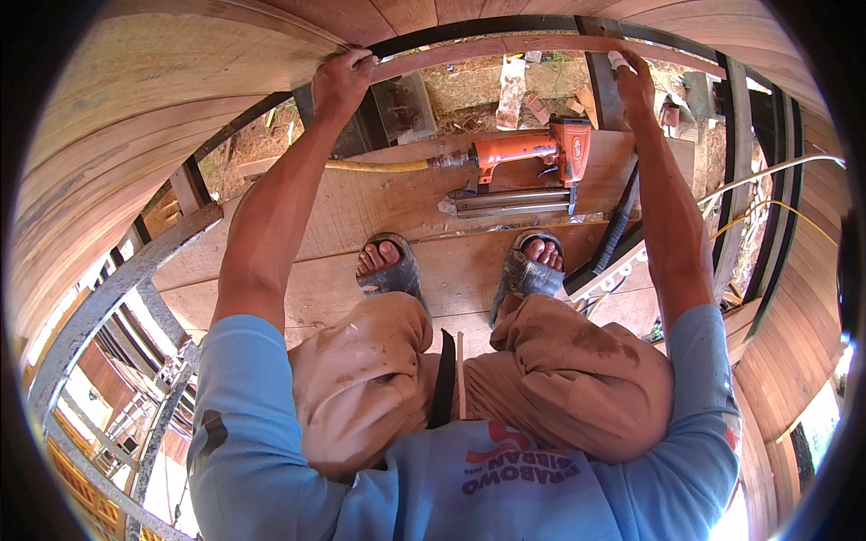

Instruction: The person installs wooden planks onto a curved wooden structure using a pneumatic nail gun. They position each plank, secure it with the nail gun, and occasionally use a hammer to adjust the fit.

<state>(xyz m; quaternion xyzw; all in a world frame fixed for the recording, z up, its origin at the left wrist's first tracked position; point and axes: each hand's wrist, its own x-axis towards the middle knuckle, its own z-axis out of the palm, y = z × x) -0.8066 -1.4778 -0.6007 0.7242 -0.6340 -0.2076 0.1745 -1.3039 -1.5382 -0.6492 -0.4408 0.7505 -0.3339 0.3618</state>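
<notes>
My left hand (339, 83) has its fingers closed on a long, narrow wooden strip (496, 45) at the top of the view, near the plank wall. The fingers of my right hand (633, 88) are closed on the strip farther right, with something white around one finger. Between my arms an orange nail gun (570, 149) lies on the wooden boards (316, 207), with a yellow hose (379, 165) running left from it. My sandaled feet are just below the tool.
Plank walls (162, 117) curve around left, top and right. Black metal beams (732, 180) and openings onto scraps below flank the boards. A grey metal frame (135, 257) stands at left, cables (780, 169) cross at right, and a black corrugated tube (606, 248) lies beside my right foot.
</notes>
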